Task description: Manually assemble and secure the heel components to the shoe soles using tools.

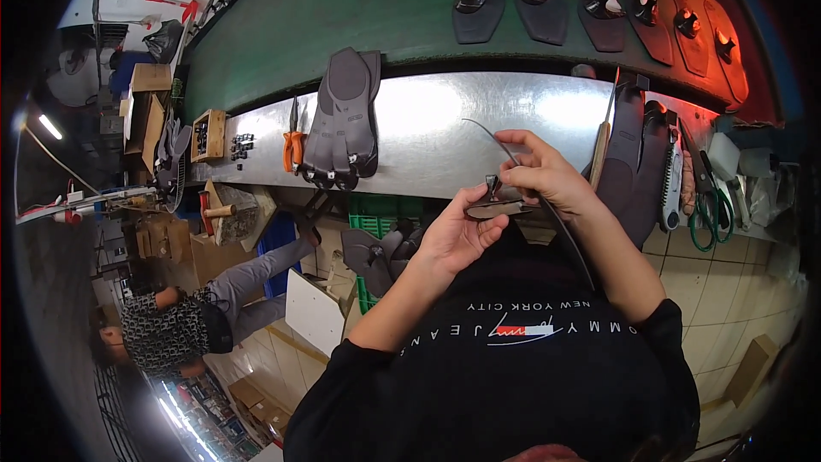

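Close in front of my body, above the near edge of the metal bench (475, 98), both hands work on one dark piece. My left hand (460, 231) is closed on a dark flat tab with a metal buckle (491, 183) standing on it. My right hand (540, 173) pinches a long thin dark strap (562, 235). One curved end of the strap rises past the fingers over the bench, and the other hangs toward my shirt. Whether the strap passes through the buckle is hidden by the fingers.
Left on the bench are stacked dark grey straps (344, 115), orange-handled pliers (293, 145), small metal parts (242, 147) and a wooden box (208, 135). At right lie a utility knife (672, 190) and scissors (706, 201). Buckled pieces (541, 13) rest on a green surface (393, 17). A person (180, 321) stands left.
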### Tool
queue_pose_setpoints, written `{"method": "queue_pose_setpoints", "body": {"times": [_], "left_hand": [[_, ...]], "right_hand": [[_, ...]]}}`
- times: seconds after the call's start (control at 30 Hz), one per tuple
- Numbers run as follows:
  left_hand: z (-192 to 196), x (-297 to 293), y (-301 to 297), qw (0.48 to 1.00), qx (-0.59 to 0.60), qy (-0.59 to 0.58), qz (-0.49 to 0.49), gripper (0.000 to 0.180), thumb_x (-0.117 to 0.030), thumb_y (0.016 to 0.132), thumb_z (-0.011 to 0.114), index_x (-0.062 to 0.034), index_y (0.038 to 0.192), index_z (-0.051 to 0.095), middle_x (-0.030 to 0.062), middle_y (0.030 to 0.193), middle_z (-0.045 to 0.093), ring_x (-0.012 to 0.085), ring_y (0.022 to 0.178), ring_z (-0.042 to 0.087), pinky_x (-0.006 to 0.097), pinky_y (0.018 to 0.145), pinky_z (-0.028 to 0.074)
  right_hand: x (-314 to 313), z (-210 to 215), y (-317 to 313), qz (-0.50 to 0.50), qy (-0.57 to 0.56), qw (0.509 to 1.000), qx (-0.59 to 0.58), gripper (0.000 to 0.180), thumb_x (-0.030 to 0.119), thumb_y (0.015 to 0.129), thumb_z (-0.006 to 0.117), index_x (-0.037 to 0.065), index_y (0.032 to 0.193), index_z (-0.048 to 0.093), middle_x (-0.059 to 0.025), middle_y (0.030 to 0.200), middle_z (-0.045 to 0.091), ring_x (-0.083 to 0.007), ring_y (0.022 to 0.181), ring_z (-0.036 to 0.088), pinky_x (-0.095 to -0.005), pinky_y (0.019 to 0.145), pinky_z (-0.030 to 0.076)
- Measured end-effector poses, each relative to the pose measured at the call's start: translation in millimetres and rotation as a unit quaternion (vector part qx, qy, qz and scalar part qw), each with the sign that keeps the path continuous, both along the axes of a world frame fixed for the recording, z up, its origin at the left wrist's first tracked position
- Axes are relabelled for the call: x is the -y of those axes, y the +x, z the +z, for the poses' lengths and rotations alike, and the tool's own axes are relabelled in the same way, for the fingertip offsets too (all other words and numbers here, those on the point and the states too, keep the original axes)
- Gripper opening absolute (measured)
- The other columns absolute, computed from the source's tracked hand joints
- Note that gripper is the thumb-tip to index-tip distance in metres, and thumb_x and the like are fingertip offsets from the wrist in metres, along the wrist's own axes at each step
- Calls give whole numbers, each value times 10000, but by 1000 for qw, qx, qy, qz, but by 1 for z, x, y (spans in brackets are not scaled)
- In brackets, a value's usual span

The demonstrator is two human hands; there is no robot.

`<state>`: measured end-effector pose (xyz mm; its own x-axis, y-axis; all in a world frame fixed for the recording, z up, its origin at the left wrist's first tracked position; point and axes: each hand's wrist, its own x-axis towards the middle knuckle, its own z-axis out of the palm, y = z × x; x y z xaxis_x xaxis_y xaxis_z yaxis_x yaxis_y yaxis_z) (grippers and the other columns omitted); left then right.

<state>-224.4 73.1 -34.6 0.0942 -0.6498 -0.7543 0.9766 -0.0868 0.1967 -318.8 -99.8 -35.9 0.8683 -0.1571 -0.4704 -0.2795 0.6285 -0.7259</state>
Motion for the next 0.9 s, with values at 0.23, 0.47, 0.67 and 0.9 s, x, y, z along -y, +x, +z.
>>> {"method": "queue_pose_setpoints", "body": {"times": [0.23, 0.47, 0.67, 0.9], "left_hand": [[5, 7, -2, 998, 47, 26, -16, 270, -289, 925, 583, -75, 1090, 587, 52, 917, 676, 164, 695, 679, 259, 601, 563], [8, 11, -6, 992, 118, 31, -27, 288, -272, 940, 556, -62, 1135, 579, 55, 914, 671, 165, 708, 675, 259, 611, 555], [5, 10, -7, 989, 146, 23, -29, 315, -267, 943, 553, -50, 1170, 570, 61, 922, 671, 168, 709, 673, 257, 606, 551], [7, 9, -9, 983, 181, 22, -31, 354, -261, 937, 565, -42, 1215, 557, 63, 928, 676, 170, 684, 671, 248, 589, 547]], "right_hand": [[2, -8, 4, 17, -2, 1000, 0, 616, 92, 779, 675, 111, 1348, 442, -24, 920, 573, -48, 669, 527, -174, 498, 355], [4, -12, 3, 11, 19, 1000, 13, 628, 62, 762, 671, 95, 1346, 444, -34, 925, 577, -57, 667, 532, -174, 519, 373], [4, -7, 3, 5, 26, 1000, 17, 625, 46, 757, 667, 92, 1340, 447, -42, 927, 577, -56, 665, 531, -169, 535, 377], [2, -6, 4, -3, 19, 1000, 9, 592, 52, 772, 661, 88, 1326, 455, -35, 909, 583, -52, 658, 530, -171, 531, 379]]}}
